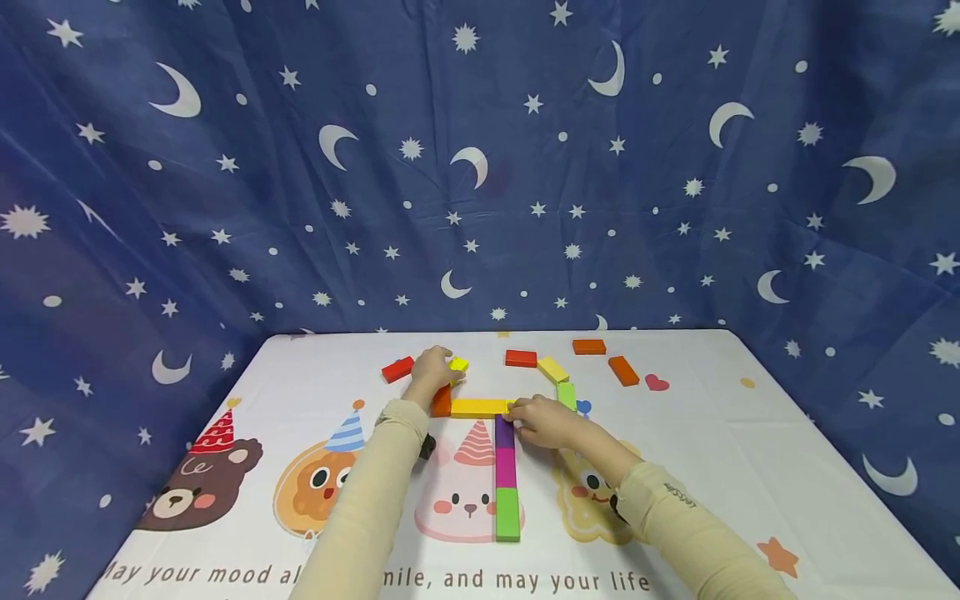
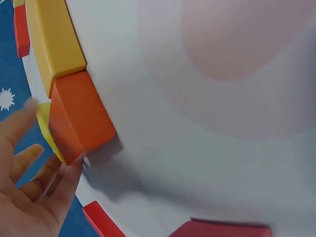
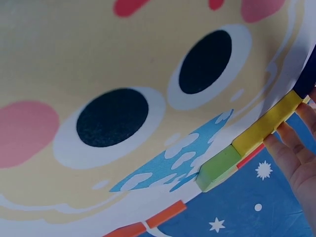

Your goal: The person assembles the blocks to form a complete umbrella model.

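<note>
On the worktop (image 1: pixel 757 450), with the purple block (image 1: pixel 505 432) as landmark: one part-laid outline of coloured blocks.

Nearer than the purple block: magenta block (image 1: pixel 506 468), then green block (image 1: pixel 507 515), end to end in a column. At its far end, to the left: yellow bar (image 1: pixel 478 408), touching an orange block (image 1: pixel 441 402). To its right: gold bar (image 3: pixel 269 121), touching a lime block (image 1: pixel 566 395); farther beyond, pale-yellow block (image 1: pixel 553 370).

Left of the purple block and beyond: left hand (image 1: pixel 433 371), thumb and fingers about a lemon block (image 1: pixel 459 364); pinched or merely touched, cannot tell. Just right of the purple block: right hand (image 1: pixel 551 422), fingers fairly straight, tips against the gold bar's far edge, no closed grip.

Well beyond the purple block, apart: red block (image 1: pixel 521 358).

Step in hand, by judgement: seating of the lemon block beside the orange block, row steadied from the right. Next move, by judgement: a small nudge to align the lemon block, then a clean lift-away, with light pressure on the gold bar to prevent shifting.
</note>
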`<move>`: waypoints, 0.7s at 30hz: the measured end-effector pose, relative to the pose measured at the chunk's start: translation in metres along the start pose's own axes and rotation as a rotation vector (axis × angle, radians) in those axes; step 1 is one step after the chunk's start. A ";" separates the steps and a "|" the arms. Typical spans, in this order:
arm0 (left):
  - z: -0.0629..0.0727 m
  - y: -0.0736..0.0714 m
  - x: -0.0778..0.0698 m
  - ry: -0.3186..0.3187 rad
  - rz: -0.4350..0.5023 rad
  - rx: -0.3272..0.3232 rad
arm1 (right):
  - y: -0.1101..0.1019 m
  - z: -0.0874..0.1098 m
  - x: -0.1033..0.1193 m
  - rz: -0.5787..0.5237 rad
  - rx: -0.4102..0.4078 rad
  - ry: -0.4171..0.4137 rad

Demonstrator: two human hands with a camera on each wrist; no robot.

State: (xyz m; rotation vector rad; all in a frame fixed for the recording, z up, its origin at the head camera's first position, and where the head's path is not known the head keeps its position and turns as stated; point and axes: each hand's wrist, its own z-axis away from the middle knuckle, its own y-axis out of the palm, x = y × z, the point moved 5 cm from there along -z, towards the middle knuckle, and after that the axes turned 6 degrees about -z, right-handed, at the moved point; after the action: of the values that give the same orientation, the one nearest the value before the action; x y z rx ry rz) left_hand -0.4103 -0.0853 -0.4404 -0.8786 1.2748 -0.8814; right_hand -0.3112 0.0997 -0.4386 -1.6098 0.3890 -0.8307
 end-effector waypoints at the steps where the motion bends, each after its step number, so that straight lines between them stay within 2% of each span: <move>1: 0.000 -0.001 0.000 0.002 0.015 -0.005 | 0.000 0.000 0.000 -0.001 -0.001 -0.002; 6: 0.001 -0.013 0.010 0.028 0.010 -0.099 | 0.000 0.000 -0.001 -0.004 0.010 0.013; 10: 0.001 -0.023 0.027 0.059 -0.026 -0.159 | 0.002 -0.001 -0.002 -0.014 0.035 0.041; 15: -0.001 -0.027 0.050 0.102 -0.058 -0.167 | 0.002 -0.001 -0.001 0.005 0.032 0.029; 18: -0.001 -0.026 0.062 0.122 -0.098 -0.148 | 0.001 0.000 0.000 0.012 0.020 0.013; 21: -0.001 -0.025 0.072 0.115 -0.142 -0.117 | 0.000 0.000 0.001 0.010 0.016 0.006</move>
State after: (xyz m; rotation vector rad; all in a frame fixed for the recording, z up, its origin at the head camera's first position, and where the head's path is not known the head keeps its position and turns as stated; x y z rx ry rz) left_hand -0.4069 -0.1610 -0.4466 -1.0334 1.3869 -0.9886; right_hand -0.3106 0.0996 -0.4383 -1.5894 0.3931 -0.8289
